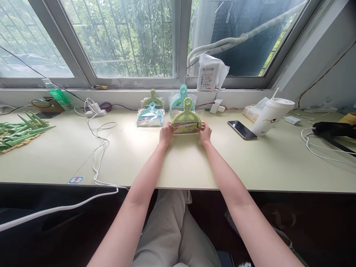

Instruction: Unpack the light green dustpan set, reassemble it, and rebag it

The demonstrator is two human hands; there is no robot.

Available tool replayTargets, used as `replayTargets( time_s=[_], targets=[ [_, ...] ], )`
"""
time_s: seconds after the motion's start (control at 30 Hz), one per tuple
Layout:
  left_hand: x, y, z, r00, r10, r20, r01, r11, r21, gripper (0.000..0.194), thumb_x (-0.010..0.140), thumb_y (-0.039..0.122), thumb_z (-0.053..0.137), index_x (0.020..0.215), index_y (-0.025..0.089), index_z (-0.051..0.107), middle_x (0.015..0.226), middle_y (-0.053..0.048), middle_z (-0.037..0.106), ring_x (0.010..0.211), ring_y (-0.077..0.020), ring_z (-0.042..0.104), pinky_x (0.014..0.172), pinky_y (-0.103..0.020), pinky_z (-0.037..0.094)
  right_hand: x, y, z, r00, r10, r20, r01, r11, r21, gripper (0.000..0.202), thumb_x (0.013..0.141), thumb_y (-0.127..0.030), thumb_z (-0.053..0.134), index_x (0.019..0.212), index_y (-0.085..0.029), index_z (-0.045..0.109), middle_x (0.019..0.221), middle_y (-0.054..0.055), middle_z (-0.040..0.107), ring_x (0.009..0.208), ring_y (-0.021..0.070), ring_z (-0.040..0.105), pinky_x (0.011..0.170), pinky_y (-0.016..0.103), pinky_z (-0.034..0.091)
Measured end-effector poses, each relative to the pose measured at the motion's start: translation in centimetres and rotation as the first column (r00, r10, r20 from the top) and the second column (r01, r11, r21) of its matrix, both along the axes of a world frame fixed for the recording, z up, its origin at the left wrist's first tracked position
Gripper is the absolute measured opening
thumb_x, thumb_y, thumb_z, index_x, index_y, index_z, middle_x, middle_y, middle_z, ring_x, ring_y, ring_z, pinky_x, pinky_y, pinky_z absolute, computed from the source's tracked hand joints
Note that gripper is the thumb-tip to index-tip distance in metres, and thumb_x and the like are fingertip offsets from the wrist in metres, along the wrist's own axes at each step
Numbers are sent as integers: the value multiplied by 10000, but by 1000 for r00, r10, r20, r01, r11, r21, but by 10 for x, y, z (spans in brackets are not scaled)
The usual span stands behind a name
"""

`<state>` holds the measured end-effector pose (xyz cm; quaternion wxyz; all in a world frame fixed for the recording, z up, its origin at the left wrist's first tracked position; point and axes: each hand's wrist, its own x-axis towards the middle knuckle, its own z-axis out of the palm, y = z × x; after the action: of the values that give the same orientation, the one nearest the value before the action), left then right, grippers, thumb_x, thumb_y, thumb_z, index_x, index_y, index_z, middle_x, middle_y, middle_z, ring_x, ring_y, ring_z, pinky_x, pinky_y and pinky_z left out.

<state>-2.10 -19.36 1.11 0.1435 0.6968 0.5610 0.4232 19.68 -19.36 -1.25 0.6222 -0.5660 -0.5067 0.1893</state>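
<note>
**Both hands on a packaged dustpan**

On the table (178, 163), the left hand (166, 135) and right hand (205, 132) grip the yellow-green dustpan (186, 119) between their fingers, one at each end. Its label is too small to read. A phone (242, 129) lies right of the right fingers.

A pale desk (178, 163) carries packaged mini dustpan sets (167, 111) at twelve o'clock, a phone (242, 129) and paper cup (271, 115) at two, green plastic pieces (19, 131) at ten, and a white cable (98, 148) between.

Office-like workroom, long pale desk (125, 155) under windows (125, 37), charging cables (97, 137), phone (241, 129), takeaway cup (271, 115)
</note>
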Motion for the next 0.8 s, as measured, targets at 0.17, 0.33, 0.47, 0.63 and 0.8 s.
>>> replayTargets(
  time_s=[0.17,0.33,0.47,0.63,0.8],
  targets=[
    [4,4,-1,997,5,-74,-6,1000,-18,218,899,300,618,1107,269,561,1039,-86,720,917,-260,678,723,-303,442,5,7,-3,998,-40,-38,38,997,-62,244,697,-169,580,932,-233,590,900,31,722,815,212,690,769,341,530],
    [10,13,-1,989,-17,-145,15,1000,-16,233,928,266,560,1160,263,536,1027,-101,717,950,-280,683,750,-327,454,11,18,-3,994,-103,41,106,991,-83,209,682,-186,550,877,-260,550,849,6,719,787,214,661,788,339,494],
    [12,27,-2,983,-51,-174,48,999,-21,311,938,228,523,1247,242,508,1016,-121,712,939,-301,684,761,-355,465,13,31,-4,987,-139,82,147,984,-98,225,686,-198,538,898,-273,549,851,15,720,794,235,654,778,345,477],
    [13,46,-3,986,-54,-160,52,999,-16,369,930,199,516,1297,232,513,1043,-145,700,977,-325,676,803,-390,472,15,49,-8,985,-137,105,147,985,-91,245,707,-211,515,939,-284,548,874,33,714,800,248,649,758,348,467],
    [16,60,-2,982,-44,-183,43,999,-10,364,927,155,491,1285,195,540,1171,-183,670,1068,-332,650,840,-394,476,16,66,-12,983,-147,112,156,985,-76,247,707,-209,495,939,-282,539,856,31,710,780,245,640,742,340,459]
  ],
)
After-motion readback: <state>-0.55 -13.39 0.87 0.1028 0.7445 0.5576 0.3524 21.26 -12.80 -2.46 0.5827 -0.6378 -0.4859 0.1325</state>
